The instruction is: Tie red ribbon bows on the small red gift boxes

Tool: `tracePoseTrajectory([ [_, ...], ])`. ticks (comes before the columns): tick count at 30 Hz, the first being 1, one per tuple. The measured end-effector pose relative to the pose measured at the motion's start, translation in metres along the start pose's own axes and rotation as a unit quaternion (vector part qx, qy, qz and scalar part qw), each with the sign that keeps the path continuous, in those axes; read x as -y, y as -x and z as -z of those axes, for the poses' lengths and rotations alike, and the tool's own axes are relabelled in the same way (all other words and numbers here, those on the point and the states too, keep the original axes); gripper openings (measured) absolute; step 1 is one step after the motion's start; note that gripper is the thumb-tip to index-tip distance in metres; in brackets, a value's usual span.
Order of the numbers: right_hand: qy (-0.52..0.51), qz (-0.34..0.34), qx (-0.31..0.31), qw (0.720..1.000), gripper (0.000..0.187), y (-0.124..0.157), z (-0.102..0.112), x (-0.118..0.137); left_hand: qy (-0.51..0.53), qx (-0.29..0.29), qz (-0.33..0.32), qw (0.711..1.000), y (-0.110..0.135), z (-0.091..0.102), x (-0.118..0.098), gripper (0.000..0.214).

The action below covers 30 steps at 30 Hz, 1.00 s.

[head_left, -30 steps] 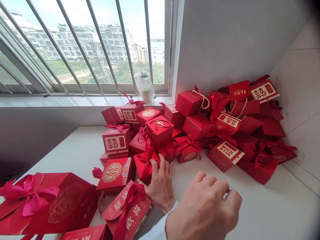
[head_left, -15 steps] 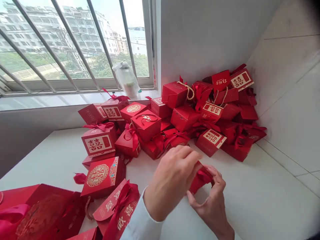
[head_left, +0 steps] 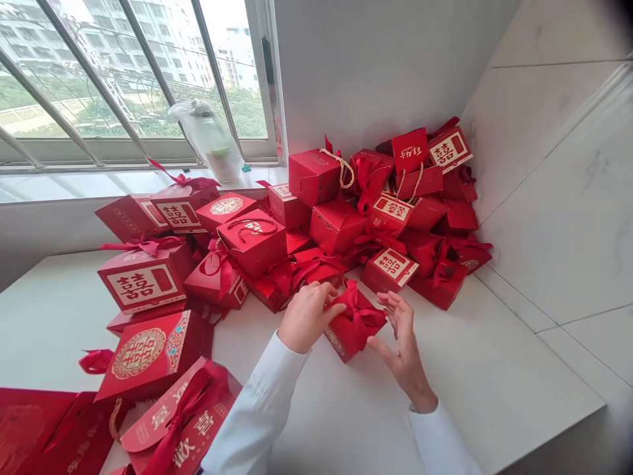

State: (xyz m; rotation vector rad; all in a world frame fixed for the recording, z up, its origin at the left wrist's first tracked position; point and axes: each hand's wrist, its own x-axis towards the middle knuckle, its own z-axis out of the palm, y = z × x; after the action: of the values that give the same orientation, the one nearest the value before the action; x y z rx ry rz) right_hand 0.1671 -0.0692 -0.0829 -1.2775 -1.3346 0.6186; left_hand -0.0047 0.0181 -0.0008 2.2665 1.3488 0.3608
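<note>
Left hand (head_left: 309,318) half-curled, fingertips on red gift box (head_left: 352,331), grip unclear | right hand (head_left: 401,340) open, just beside | risk: uneven nudge tips box, ribbon bow (head_left: 357,310) slips

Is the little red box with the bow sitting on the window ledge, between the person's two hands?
No, not there: the head view shows the little red box with the ribbon bow on the white counter, between the person's left hand and right hand.
</note>
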Motion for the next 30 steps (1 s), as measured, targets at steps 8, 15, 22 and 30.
tracePoseTrajectory([
  [8,0.036,0.031,0.036,0.998,0.098,0.002,0.0,-0.005,0.033,0.015,0.031,0.999,0.0,0.005,-0.001,0.003],
  [15,0.106,0.037,0.025,0.993,0.094,0.007,-0.013,0.008,0.052,0.009,0.021,0.998,0.007,0.012,-0.005,0.003],
  [22,0.082,0.022,0.02,0.996,0.086,0.001,-0.013,0.007,0.022,0.024,0.045,0.998,0.012,0.021,-0.005,0.01],
  [30,0.072,0.075,0.042,0.994,0.081,-0.017,0.011,0.007,-0.016,0.086,0.041,0.995,0.022,0.024,-0.005,0.006],
])
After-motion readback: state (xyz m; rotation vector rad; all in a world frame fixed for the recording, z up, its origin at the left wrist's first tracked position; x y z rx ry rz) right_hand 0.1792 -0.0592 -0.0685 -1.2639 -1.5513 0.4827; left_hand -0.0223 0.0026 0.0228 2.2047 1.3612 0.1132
